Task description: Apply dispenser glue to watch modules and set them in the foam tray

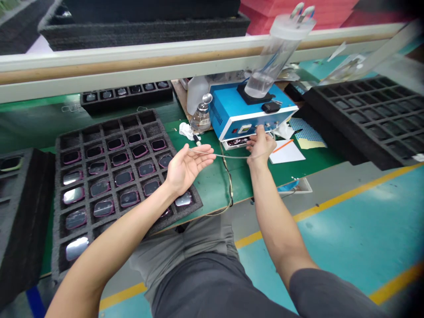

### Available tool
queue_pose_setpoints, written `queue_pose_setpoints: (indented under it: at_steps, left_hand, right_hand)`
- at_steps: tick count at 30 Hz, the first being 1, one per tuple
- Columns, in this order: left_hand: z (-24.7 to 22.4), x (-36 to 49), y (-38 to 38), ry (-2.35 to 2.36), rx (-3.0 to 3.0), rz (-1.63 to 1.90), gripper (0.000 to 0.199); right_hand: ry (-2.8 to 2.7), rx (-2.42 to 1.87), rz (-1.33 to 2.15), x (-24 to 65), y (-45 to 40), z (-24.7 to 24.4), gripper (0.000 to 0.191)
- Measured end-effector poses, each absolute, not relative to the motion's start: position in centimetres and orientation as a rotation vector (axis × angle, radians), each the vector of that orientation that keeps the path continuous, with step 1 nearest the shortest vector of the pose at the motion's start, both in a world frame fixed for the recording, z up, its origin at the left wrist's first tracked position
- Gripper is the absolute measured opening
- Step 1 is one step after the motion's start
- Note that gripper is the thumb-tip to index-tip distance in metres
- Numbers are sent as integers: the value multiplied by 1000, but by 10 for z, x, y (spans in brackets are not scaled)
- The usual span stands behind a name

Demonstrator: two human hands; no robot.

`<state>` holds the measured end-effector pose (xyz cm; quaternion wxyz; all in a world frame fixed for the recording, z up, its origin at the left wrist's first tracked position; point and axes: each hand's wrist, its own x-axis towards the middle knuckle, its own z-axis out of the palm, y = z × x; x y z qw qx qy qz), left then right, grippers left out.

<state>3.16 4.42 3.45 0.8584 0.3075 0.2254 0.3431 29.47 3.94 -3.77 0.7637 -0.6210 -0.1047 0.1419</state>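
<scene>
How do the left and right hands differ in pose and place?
The left hand is open, palm up; the right hand has curled fingers. The left hand is nearer the foam tray; the right hand is at the blue box. Both are bare, with a thin tube between them.

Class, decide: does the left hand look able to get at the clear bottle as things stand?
Probably yes: the left hand is open, and the clear bottle stands just beyond it, with a small rod between them. The tube lying across the hand might need shifting first.
</scene>
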Motion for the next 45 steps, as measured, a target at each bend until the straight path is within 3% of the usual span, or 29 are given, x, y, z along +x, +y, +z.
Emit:
queue_pose_setpoints:
  at_steps: [45]
  left_hand:
    - [34, 32, 44, 449, 632, 727, 55]
  right_hand:
    - [-183, -1365, 398, 297, 40, -36, 48]
